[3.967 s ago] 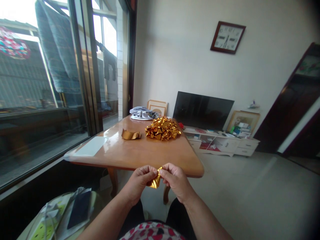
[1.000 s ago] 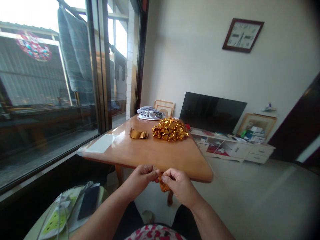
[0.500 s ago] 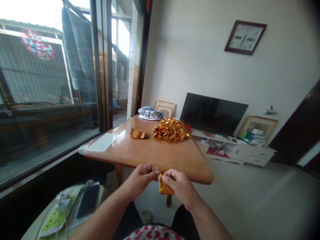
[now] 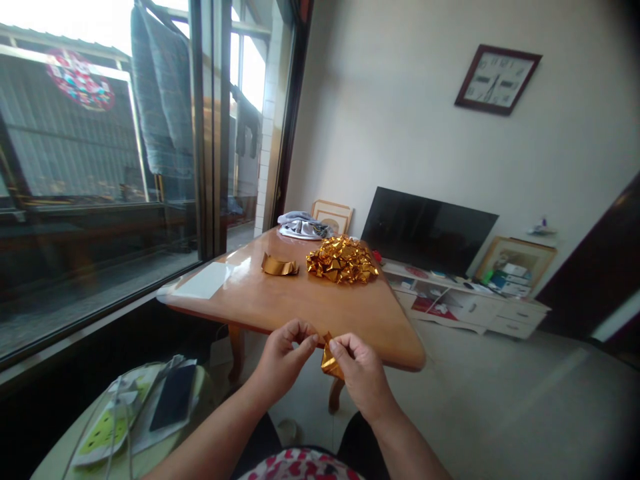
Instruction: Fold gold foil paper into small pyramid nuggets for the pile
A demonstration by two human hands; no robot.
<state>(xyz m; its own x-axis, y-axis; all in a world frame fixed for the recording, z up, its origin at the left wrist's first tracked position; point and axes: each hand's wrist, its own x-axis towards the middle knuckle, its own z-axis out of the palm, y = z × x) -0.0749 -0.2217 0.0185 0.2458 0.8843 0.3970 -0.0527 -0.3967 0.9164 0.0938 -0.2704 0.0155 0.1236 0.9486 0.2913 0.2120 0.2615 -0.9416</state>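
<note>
My right hand (image 4: 361,371) pinches a small folded piece of gold foil paper (image 4: 330,360) in front of the near edge of the wooden table (image 4: 280,303). My left hand (image 4: 283,355) is right beside it, fingertips curled at the paper's left edge; whether they touch it I cannot tell. On the table farther away lies a heap of folded gold foil pieces (image 4: 341,259), with a curled strip of gold foil (image 4: 279,266) to its left.
A white sheet (image 4: 200,285) lies on the table's left part, and a grey cloth (image 4: 303,225) at its far end. A small round table (image 4: 115,427) at lower left holds a phone and cables. Window left; TV and low white cabinet (image 4: 465,303) behind.
The gold piece has turned and risen slightly between my fingers; my left hand's fingertips have drawn a little away from it. The view has shifted slightly.
</note>
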